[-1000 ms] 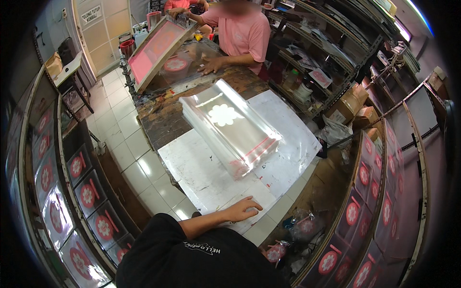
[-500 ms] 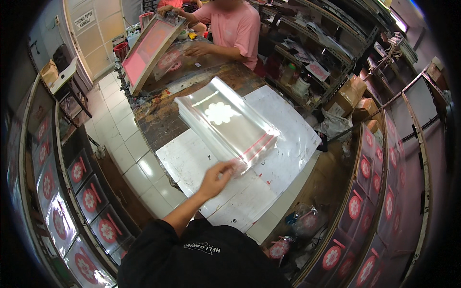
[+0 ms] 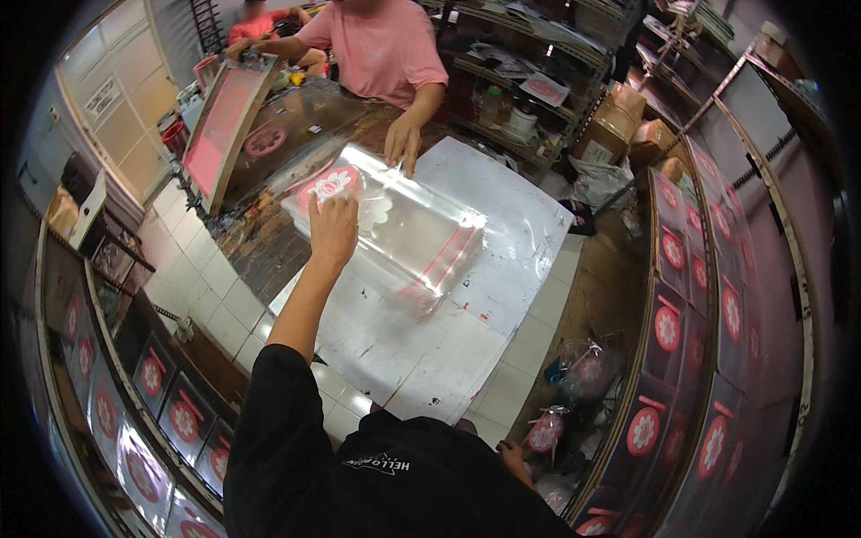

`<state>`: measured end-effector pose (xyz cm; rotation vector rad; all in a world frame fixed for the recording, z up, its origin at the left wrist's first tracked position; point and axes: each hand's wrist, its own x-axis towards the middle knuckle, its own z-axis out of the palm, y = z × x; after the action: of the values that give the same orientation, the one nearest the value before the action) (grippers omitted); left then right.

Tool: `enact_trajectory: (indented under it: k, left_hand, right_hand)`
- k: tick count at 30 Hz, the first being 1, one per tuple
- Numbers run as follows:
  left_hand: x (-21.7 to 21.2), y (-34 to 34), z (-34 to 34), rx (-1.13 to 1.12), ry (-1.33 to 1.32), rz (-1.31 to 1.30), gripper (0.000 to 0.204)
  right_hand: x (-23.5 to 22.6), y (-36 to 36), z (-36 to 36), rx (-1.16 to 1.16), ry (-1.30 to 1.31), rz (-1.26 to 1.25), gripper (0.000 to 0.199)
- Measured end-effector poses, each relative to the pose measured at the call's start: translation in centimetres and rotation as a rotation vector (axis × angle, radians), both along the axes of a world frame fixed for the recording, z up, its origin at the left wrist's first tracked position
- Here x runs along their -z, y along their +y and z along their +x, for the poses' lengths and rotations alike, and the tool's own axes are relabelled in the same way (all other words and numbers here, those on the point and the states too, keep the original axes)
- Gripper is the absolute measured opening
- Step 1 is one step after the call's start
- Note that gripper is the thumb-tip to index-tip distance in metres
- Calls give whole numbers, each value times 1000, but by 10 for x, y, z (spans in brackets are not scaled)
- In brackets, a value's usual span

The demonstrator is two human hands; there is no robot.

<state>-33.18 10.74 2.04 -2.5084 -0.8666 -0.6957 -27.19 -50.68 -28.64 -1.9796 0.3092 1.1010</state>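
My left hand (image 3: 334,231) reaches over the table with its fingers closed on a clear plastic bag (image 3: 314,186) printed with a red disc and white flower. That bag lies over the far left end of a stack of clear plastic bags (image 3: 421,242), which has a white flower shape showing through and pink lines at its near end. A co-worker's hand (image 3: 404,145) touches the far edge of the stack. Low at my right side is my right hand (image 3: 515,462), partly hidden by my black shirt; its fingers are unclear. A printed plastic bag (image 3: 545,432) is near it.
The co-worker's other hand holds up a tilted screen-printing frame (image 3: 218,134) at the table's far left. White sheets (image 3: 511,206) cover the near tabletop. Racks of printed bags stand at the left (image 3: 184,421) and right (image 3: 666,332). Cardboard boxes (image 3: 610,125) sit behind, at right.
My left hand has moved from the stack's near corner to its far left end and holds a printed bag. The co-worker's hand has come across to the stack. The view has shifted.
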Motion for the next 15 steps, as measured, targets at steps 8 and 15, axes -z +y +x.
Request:
enact_trajectory:
  k: [8,15]
  left_hand:
    - [13,-124,32,445,155,-245,29]
    - [5,-260,52,876,302,-334,37]
  right_hand:
    - [-58,41,0,271,-92,366,35]
    - [-249,125,33,59,-176,1067,40]
